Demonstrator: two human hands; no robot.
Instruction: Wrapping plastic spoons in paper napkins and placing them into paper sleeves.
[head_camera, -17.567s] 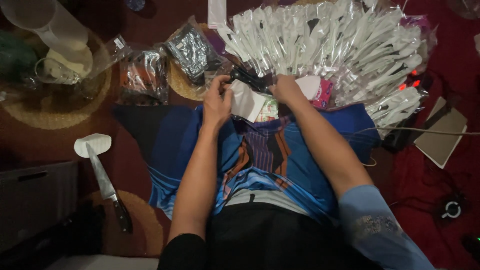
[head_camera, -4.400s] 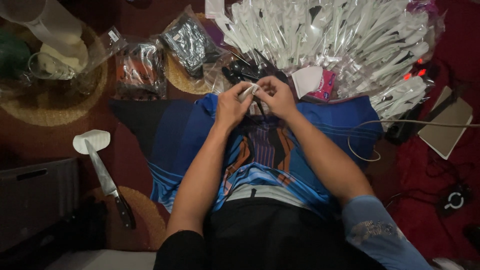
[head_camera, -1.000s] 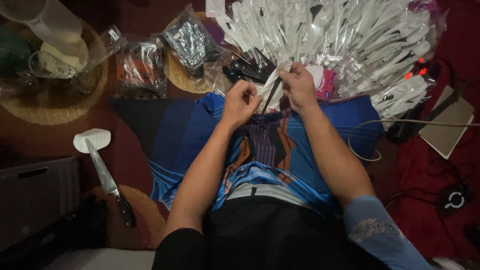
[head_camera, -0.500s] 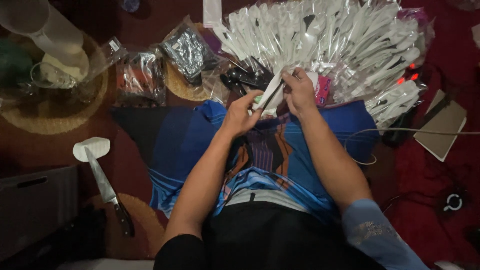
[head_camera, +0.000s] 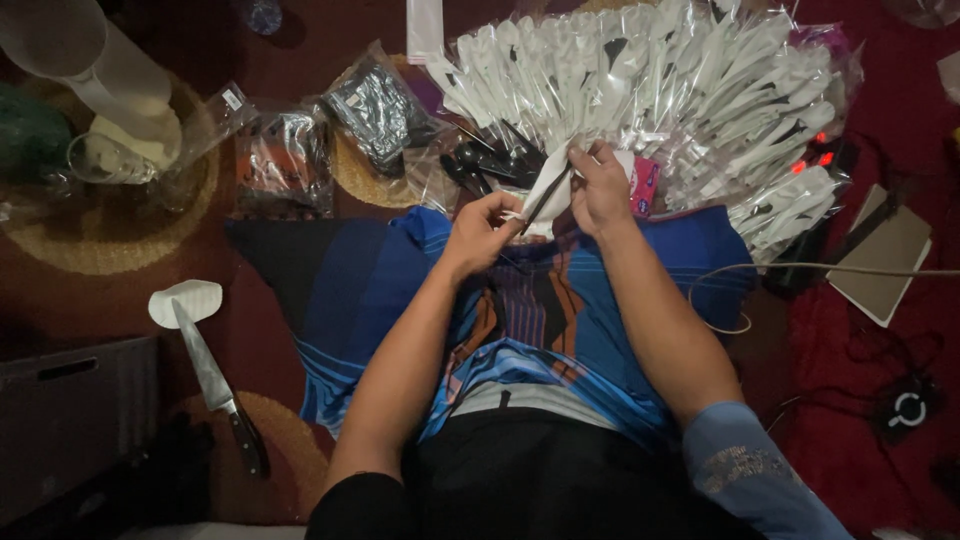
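Left hand and right hand both pinching one white napkin wrapping a black utensil; bagged cutlery packs fanning just beyond the grip.

Wrapped cutlery packets fan across the floor's far edge, loose spoons just before them, foil bags to their left, knife down near the left edge.
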